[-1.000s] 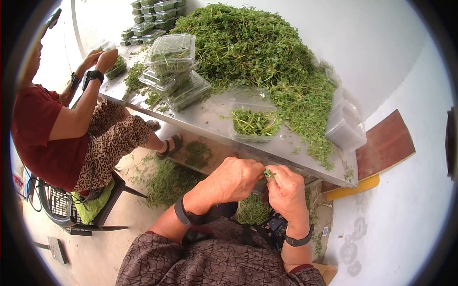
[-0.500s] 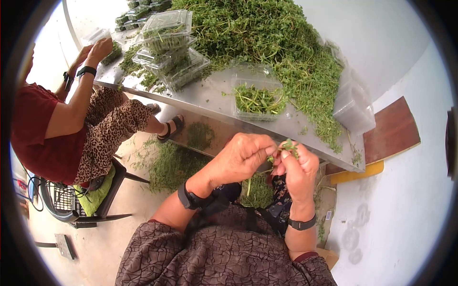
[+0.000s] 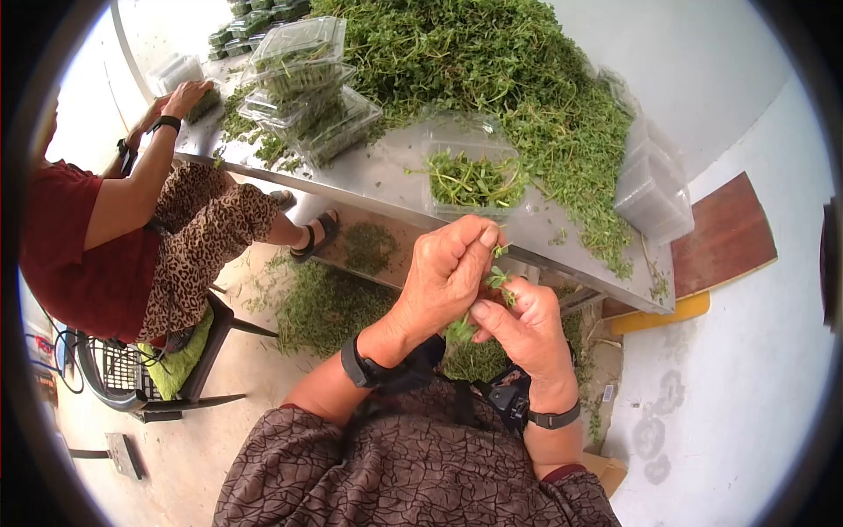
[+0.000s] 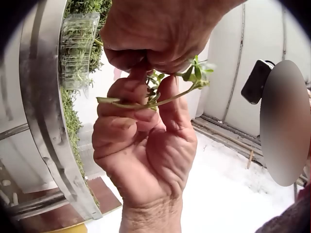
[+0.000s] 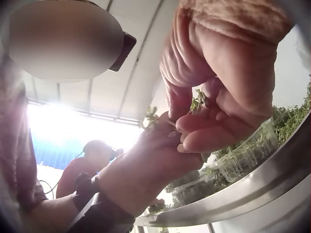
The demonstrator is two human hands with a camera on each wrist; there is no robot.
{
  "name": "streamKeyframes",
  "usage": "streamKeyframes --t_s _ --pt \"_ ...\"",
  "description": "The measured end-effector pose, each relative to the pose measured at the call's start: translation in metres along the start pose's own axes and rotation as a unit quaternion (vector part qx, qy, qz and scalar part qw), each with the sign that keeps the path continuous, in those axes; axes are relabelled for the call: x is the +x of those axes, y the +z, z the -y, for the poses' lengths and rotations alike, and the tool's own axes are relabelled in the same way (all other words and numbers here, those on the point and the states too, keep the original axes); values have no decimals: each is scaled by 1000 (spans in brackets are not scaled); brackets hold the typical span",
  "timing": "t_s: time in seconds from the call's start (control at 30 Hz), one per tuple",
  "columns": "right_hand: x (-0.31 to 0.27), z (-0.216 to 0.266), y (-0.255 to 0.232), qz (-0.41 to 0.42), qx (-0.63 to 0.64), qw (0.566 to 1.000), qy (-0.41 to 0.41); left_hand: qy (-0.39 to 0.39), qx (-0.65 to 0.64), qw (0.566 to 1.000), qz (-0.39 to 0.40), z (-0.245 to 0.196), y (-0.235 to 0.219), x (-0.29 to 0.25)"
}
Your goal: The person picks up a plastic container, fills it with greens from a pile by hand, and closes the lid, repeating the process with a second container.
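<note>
Between my two hands is a small leafy green sprig (image 3: 498,279). My left hand (image 3: 450,268) has its fingers curled and pinches the upper part of it. My right hand (image 3: 527,332), just below and to the right, holds the sprig between thumb and fingers. In the left wrist view a thin bent stem (image 4: 131,106) crosses the right hand's fingers, with leaves (image 4: 197,73) at its end. Ahead of the hands, an open clear plastic box (image 3: 452,211) holds loose green sprigs. The left fingertips are partly hidden in the right wrist view.
A large heap of greens (image 3: 457,70) covers the back of the metal table (image 3: 378,180). Filled clear boxes (image 3: 303,97) are stacked at left, nested empty boxes (image 3: 654,198) at right. Another person (image 3: 75,246) sits at the left. Greens (image 3: 325,307) lie below the table.
My left hand has risen relative to the right, which has dropped slightly and turned, and more of the sprig shows between them. The head view has shifted. The other person's hands are lower.
</note>
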State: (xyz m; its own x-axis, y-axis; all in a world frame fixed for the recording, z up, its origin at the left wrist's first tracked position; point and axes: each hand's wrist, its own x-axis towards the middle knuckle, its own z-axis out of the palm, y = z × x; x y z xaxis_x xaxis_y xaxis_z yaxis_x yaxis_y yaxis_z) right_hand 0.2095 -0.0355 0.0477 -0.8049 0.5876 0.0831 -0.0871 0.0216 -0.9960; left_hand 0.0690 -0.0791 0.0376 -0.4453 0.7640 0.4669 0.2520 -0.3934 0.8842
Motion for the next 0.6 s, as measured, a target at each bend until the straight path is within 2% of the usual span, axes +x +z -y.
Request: streamKeyframes --t_s 0.03,0.2,0.27,0.3,0.37,0.47,0.57,0.6 --pt "0 0 1 3 -4 1000 5 18 21 1000 -10 2 1 0" --pt "0 1 1 11 -15 1000 2 -49 -29 998 -11 2 2 -5" --pt "1 2 2 10 19 999 33 7 12 999 -32 5 4 -6" --pt "0 2 1 9 19 999 33 7 11 999 -31 3 4 -6" --pt "1 -1 -2 18 32 998 46 -73 -41 996 -11 -2 2 -8" --pt "1 -4 -5 -5 45 999 19 -86 -89 992 -40 4 2 -8" --pt "0 -3 -10 -50 58 996 36 -124 -124 983 -48 4 -5 -7" --pt "1 -5 -12 -55 69 996 10 -127 -157 979 -40 7 -7 -7"
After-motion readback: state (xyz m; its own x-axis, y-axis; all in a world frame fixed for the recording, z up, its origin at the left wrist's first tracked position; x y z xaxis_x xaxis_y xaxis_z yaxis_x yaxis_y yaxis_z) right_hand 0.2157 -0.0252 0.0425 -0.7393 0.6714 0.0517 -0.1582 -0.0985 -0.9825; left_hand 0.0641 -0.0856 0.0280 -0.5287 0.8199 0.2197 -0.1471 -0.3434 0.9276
